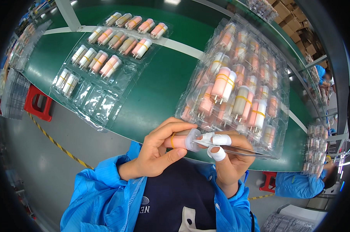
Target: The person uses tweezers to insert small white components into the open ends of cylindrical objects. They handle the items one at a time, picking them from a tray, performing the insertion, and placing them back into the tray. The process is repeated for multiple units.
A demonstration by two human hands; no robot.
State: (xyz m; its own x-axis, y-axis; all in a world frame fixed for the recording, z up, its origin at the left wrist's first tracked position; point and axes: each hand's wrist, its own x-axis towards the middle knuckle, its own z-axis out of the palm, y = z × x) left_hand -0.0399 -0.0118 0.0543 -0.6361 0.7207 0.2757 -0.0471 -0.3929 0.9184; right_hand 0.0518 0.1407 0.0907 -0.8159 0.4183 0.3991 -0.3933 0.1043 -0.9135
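Note:
My left hand (153, 150) is closed around a banded pair of cylinders (179, 142), one pink and one grey, tied with a yellow rubber band. Translucent caps on the pair face my right hand (235, 160), which has white tape wrapped on several fingertips. Silver tweezers (260, 154) are pinched in that hand, their tips at the caps. Beyond it rises a stack of clear plastic trays (281, 127) loaded with similar banded pairs in pink, white and grey, metal prongs showing on some. Three pairs, such as a pink-and-white one (223, 85), lie on top.
Farther left on the green table (148, 98), a clear blister tray (86, 116) holds rows of banded pairs, its nearest pockets bare. Red stools (38, 102) stand below the table edge. A person in blue (299, 185) works at the right, near more stacked trays (315, 149).

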